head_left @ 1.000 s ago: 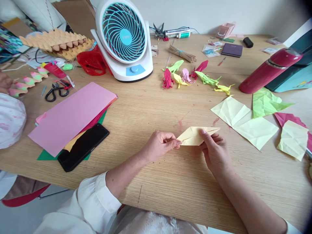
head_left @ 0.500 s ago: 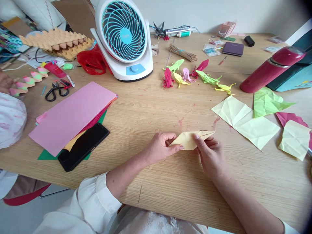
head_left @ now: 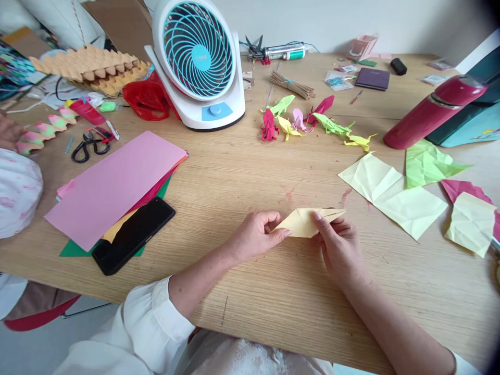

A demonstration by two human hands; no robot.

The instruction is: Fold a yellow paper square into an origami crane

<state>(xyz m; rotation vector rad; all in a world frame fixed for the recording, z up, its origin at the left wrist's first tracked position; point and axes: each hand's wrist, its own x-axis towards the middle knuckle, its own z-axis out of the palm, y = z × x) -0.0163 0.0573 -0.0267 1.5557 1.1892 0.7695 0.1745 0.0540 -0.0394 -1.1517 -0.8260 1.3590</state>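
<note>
The folded yellow paper (head_left: 302, 223) is between the two hands, in front of the person's body and over the table (head_left: 234, 182); I cannot tell if its lower edge touches the wood. Its long axis goes from left to right, with the right end a little farther from the person. The left hand (head_left: 258, 234) grips the left end, its thumb on the near corner. The right hand (head_left: 340, 250) is also closed on the paper, its thumb pressed right of the middle, and the slit right point extends beyond this thumb. So neither hand is nearer: both touch it. An unfolded pale sheet (head_left: 412, 208) lies apart, beyond the right hand.
</note>
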